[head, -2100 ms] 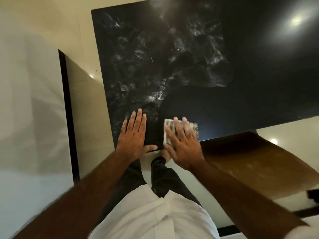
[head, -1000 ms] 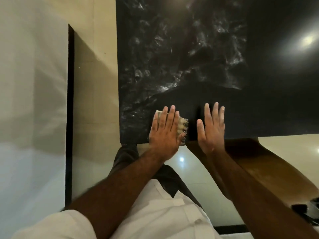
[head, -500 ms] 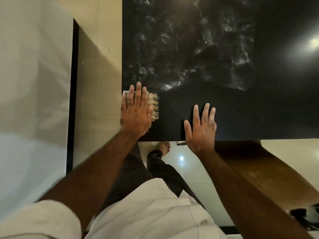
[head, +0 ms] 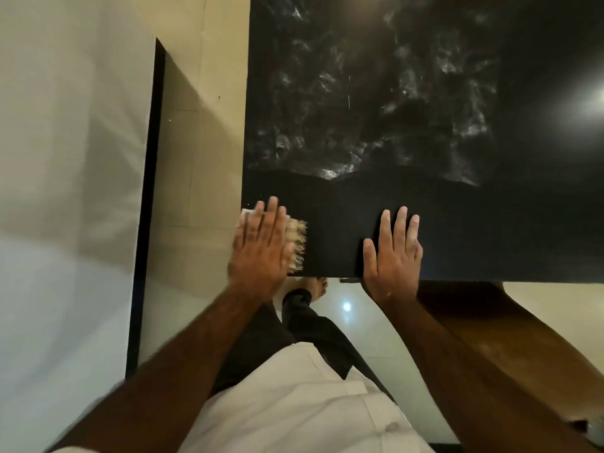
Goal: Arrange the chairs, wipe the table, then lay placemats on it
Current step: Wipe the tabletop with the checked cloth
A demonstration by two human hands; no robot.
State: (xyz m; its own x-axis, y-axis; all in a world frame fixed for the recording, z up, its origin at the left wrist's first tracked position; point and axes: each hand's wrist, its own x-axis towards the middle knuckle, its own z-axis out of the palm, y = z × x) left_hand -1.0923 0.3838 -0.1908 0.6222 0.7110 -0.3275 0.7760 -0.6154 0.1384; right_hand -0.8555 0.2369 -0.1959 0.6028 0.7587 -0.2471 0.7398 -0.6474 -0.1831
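The black glossy table (head: 490, 243) fills the upper right of the head view. White smears cover its far part, and a dark band without smears runs along the near edge. My left hand (head: 261, 246) presses flat on a folded, fringed cloth (head: 298, 238) at the table's near left corner. The hand hides most of the cloth. My right hand (head: 394, 253) lies flat on the near edge with fingers apart and holds nothing.
A brown wooden chair part (head: 510, 325) juts out below the table's near edge on the right. A white wall (head: 65, 191) with a black strip (head: 147, 191) stands at the left, across a beige floor gap (head: 199, 197). My foot (head: 315, 287) is under the table edge.
The cloth went from under my right hand to under my left. My left hand slid it to the table's left edge, then back toward the near corner. My right hand stays planted.
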